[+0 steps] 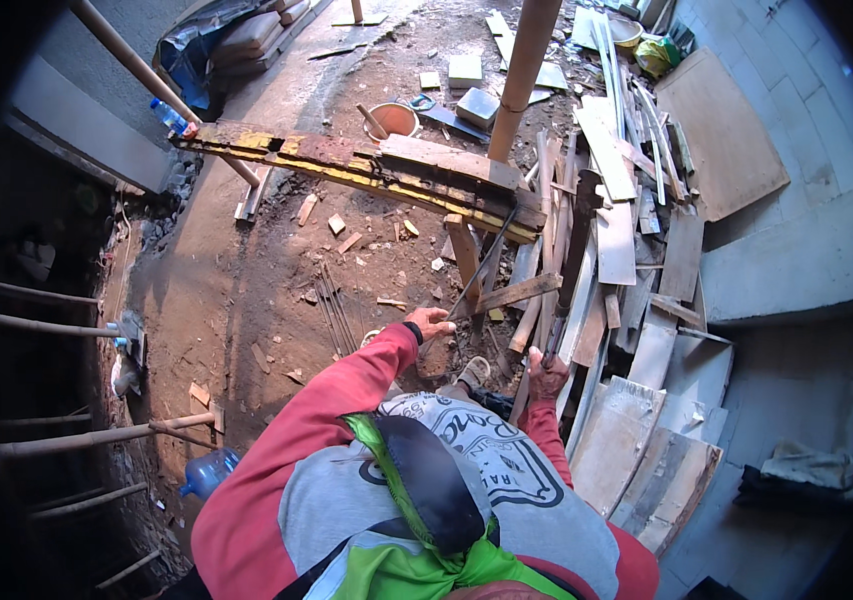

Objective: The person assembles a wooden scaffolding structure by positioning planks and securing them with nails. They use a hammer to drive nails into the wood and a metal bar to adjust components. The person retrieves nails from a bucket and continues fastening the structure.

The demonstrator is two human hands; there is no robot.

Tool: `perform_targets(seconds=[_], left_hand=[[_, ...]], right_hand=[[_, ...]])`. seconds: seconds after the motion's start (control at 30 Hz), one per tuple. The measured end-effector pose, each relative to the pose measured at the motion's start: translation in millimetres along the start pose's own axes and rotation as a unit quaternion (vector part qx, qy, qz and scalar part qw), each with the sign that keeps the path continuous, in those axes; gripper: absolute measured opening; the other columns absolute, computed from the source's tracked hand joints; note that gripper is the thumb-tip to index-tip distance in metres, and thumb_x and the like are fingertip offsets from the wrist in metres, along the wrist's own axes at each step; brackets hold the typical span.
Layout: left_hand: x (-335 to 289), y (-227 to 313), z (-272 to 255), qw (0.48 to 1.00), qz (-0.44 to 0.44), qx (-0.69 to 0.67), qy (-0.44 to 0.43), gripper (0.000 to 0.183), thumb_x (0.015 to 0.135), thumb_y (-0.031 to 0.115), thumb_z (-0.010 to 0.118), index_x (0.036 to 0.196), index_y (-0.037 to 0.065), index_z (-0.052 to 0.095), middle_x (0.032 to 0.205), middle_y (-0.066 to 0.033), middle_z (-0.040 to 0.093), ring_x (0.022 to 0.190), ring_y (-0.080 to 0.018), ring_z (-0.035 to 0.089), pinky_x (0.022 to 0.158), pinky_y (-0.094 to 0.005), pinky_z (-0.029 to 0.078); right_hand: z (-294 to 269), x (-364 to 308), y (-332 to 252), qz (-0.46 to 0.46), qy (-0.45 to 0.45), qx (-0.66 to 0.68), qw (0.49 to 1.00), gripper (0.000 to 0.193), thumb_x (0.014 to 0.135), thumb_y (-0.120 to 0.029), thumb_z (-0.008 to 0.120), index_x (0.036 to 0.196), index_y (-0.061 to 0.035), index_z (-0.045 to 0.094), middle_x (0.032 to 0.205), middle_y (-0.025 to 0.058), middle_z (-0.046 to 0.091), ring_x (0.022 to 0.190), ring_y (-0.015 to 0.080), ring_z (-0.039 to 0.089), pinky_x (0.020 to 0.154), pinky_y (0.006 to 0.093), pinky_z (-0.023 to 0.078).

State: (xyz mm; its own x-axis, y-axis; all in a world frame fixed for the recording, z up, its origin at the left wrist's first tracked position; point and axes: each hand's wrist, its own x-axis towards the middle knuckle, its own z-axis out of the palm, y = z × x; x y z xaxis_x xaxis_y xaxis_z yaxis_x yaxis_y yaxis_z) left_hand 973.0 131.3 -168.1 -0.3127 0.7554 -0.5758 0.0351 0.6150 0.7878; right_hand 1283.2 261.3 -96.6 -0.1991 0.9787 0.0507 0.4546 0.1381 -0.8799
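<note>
**Rod [487, 257] and bar [578, 255] gripped beside a worn beam [346, 172]**

The thin rod is held in the bent fingers of the left hand [430, 324], though the exact grip is too small to tell; from there it is slanted up and rightward to the near end of the beam. The dark bar is clasped in the closed right hand [548, 378], with its long shaft pointed away from the wearer, apart from the rod.

Just left of the left hand, a bundle of thin rods [334, 308] is laid on the ground [276, 270]. Ahead of both hands the yellow-streaked beam is raised crosswise, topped by a timber [446, 160] at its right part and a bottle [167, 116] at its far left end. Beyond it are seen a bucket [406, 119] and a saw [456, 122].

Boards [618, 235] are heaped beside and beyond the right hand, with a plywood sheet [726, 140] leaned farther right. Well behind and left of the left hand, a blue jug [210, 472] is seen lying.
</note>
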Motion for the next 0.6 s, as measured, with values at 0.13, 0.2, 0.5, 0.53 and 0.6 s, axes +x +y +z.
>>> perform_targets(seconds=[0.13,0.2,0.5,0.53,0.6], left_hand=[[-25,13,-26,0.980,-0.084,-0.181,0.000,0.064,0.093,0.056,0.067,0.135,0.008,0.061,0.119,-0.0084,0.070,0.092,-0.0169,0.070,0.070,-0.0292,0.053],[-24,-17,-49,0.981,-0.129,-0.144,0.030,0.062,0.090,0.057,0.068,0.131,0.012,0.065,0.115,-0.0056,0.072,0.088,-0.0169,0.070,0.068,-0.0310,0.053],[-28,-135,-185,0.984,-0.096,0.138,-0.051,0.059,0.088,0.049,0.070,0.134,0.012,0.065,0.129,-0.0130,0.069,0.125,-0.0269,0.062,0.106,-0.0372,0.046],[-28,-148,-206,0.991,-0.046,0.119,-0.050,0.057,0.090,0.046,0.070,0.134,0.011,0.065,0.126,-0.0125,0.070,0.120,-0.0252,0.064,0.103,-0.0367,0.048],[-17,-189,-253,0.999,0.004,0.039,-0.037,0.049,0.094,0.035,0.069,0.133,0.007,0.064,0.112,-0.0099,0.074,0.099,-0.0182,0.070,0.091,-0.0343,0.053]], right_hand=[[-7,-18,-51,-0.013,-0.030,-0.076,0.997,0.049,0.085,-0.037,0.078,0.064,-0.0036,0.049,0.054,0.0030,0.045,0.051,0.0151,0.042,0.051,0.0370,0.035],[-9,-33,-68,0.007,-0.056,-0.068,0.996,0.049,0.085,-0.038,0.079,0.065,-0.0035,0.050,0.053,0.0036,0.041,0.051,0.0159,0.036,0.051,0.0374,0.032],[48,-110,-205,0.024,-0.141,-0.185,0.972,0.055,0.084,-0.051,0.077,0.069,-0.0017,0.059,0.052,0.0082,0.047,0.047,0.0168,0.047,0.049,0.0396,0.040],[67,-119,-217,0.022,-0.155,-0.207,0.966,0.056,0.083,-0.053,0.077,0.069,-0.0020,0.059,0.052,0.0078,0.047,0.047,0.0171,0.046,0.049,0.0391,0.040],[121,-127,-254,-0.009,-0.205,-0.232,0.951,0.049,0.082,-0.048,0.078,0.072,-0.0027,0.061,0.056,0.0130,0.054,0.052,0.0280,0.057,0.053,0.0419,0.044]])
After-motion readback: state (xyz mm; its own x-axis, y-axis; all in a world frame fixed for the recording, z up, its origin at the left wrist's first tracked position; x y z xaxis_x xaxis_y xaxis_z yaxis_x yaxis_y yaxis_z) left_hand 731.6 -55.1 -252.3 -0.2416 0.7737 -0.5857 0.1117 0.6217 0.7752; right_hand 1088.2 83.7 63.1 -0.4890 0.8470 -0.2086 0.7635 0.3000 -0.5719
